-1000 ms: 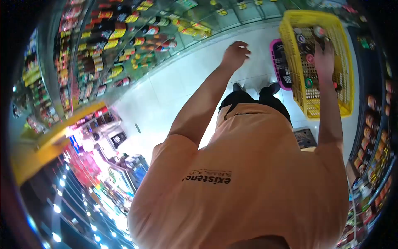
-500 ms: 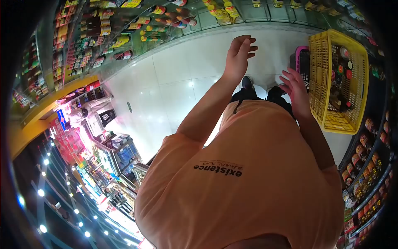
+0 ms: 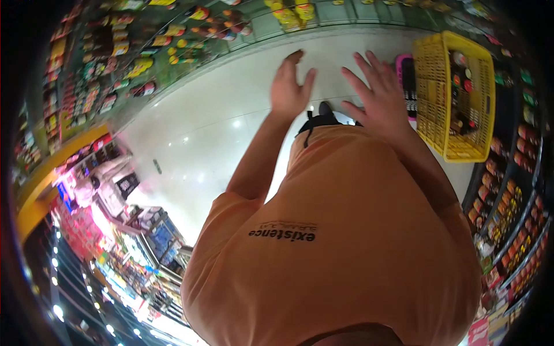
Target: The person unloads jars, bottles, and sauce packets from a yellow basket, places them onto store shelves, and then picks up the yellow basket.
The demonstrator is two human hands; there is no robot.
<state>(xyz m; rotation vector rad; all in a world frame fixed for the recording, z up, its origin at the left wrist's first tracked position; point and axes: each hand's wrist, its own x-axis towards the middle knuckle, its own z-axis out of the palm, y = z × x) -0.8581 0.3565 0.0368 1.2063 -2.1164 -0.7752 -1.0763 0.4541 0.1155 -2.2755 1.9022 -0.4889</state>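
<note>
Leftward from the yellow basket, my right hand has drawn nearer my left hand, both open and seemingly empty above the floor, leaving the capped containers inside that basket, by the floor's right edge.

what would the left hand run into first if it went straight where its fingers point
Probably the shelving, around the yellow bottles: the left hand points that way over the tiled floor. Depth is unclear, so it might pass above or below them.
</note>
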